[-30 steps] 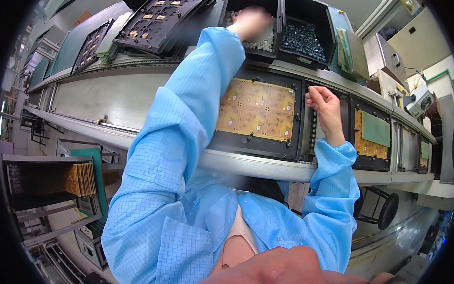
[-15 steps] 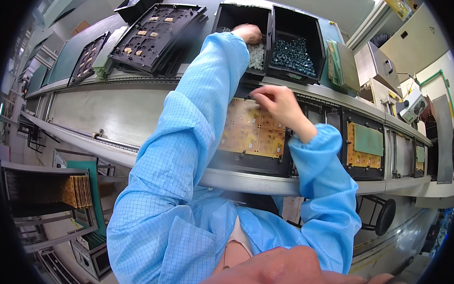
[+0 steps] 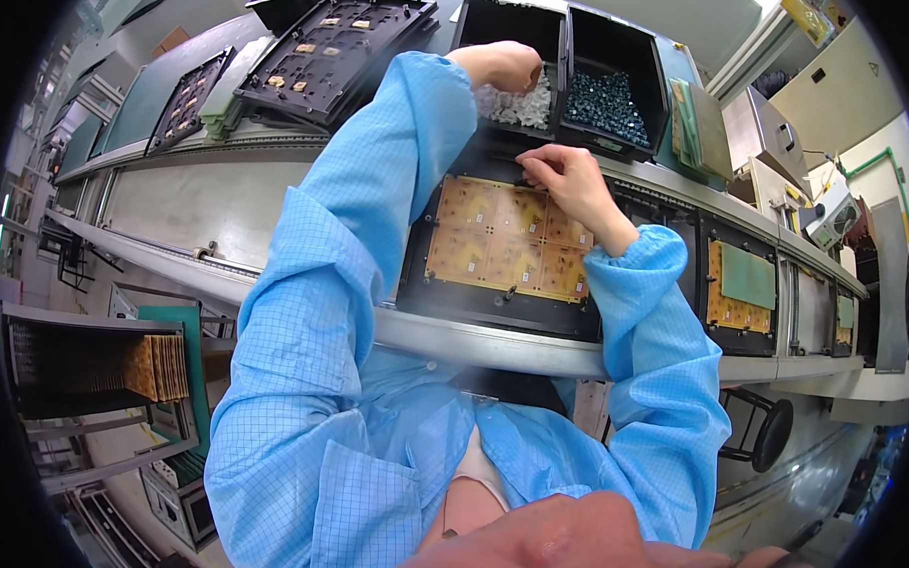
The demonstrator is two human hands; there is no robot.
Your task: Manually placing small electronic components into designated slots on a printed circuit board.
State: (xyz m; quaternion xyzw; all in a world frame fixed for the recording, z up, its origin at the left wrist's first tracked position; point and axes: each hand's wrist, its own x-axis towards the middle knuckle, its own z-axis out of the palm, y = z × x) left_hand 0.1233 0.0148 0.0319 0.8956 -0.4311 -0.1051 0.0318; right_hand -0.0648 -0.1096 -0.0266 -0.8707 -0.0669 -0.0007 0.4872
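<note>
My left hand (image 3: pixel 507 66) hangs over a black bin (image 3: pixel 514 21) of small white parts (image 3: pixel 521 108). Its fingers curl downward, and whatever they hold is hidden. Closer to me, my right hand (image 3: pixel 570 183) has thumb and fingers pinched together above the far edge of a yellow-brown circuit board panel (image 3: pixel 506 251). I cannot make out anything between those fingertips. The panel lies flat in a black carrier frame (image 3: pixel 454 309) on the conveyor, with small dark clips around its edge. Both forearms are in blue sleeves.
Right of the white parts stands a second black bin (image 3: pixel 633 55) with dark blue parts (image 3: pixel 606 107). Green boards (image 3: pixel 692 127) lean beside it. Black carriers (image 3: pixel 332 64) sit at the far left. Along the conveyor rail (image 3: pixel 492 347), another carrier holds a panel under a green sheet (image 3: pixel 747 279).
My left hand has risen slightly out of the white parts, its wrist bending more. My right hand has shifted up toward the panel's far edge. The whole view has moved a little.
</note>
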